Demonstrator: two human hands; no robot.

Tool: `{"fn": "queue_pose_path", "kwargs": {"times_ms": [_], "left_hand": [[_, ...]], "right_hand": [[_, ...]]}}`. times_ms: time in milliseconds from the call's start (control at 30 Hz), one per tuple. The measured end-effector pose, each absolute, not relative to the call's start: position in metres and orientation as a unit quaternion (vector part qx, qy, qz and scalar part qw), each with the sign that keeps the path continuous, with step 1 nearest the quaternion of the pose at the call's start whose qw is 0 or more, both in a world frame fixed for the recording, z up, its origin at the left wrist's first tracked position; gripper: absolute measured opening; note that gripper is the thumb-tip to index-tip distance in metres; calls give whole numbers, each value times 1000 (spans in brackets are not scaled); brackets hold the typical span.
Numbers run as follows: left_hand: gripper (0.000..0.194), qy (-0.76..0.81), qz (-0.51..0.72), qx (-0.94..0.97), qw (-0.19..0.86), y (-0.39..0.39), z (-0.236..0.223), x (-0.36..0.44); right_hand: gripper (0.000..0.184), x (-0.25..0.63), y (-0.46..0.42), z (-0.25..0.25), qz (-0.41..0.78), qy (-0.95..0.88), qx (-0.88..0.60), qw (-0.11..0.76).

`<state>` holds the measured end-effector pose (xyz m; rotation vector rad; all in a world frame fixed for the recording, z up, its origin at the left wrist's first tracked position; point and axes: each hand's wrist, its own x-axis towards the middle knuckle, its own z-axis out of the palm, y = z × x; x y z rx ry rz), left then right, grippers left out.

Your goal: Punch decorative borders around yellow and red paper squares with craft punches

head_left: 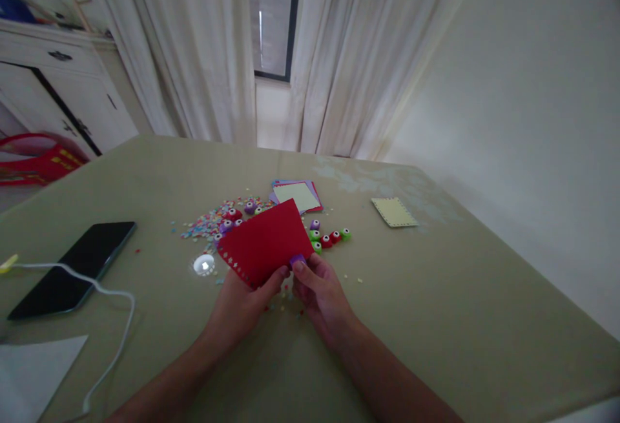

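Observation:
My left hand pinches the near edge of a red paper card whose left edge carries a row of small punched holes. My right hand grips a small purple punch clamped on the card's near right edge. Both hands hover just above the olive table. Behind the card lie several small round punches in red, green and purple, and a scatter of coloured paper bits.
A stack of coloured cards sits behind the red one, and a yellow card lies further right. A black phone with a white cable is at the left. White paper lies at the near left corner. A small shiny disc is nearby.

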<state>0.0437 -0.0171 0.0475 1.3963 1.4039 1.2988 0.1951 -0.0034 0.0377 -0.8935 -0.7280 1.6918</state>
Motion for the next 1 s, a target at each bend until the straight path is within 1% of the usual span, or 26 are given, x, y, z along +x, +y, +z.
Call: {"fn": "queue_pose_path", "kwargs": {"times_ms": [100, 400, 700, 1000], "left_hand": [[23, 549, 510, 542, 381, -17, 47, 44], [25, 556, 514, 528, 385, -18, 46, 46], [22, 550, 519, 527, 387, -18, 50, 48], [26, 537, 530, 523, 397, -19, 52, 50]], "right_hand": [[51, 195, -5, 39, 710, -303, -371, 516], [55, 194, -5, 34, 700, -308, -376, 523], [55, 193, -4, 35, 697, -294, -386, 528], [47, 195, -8, 48, 689, -320, -385, 524]]}}
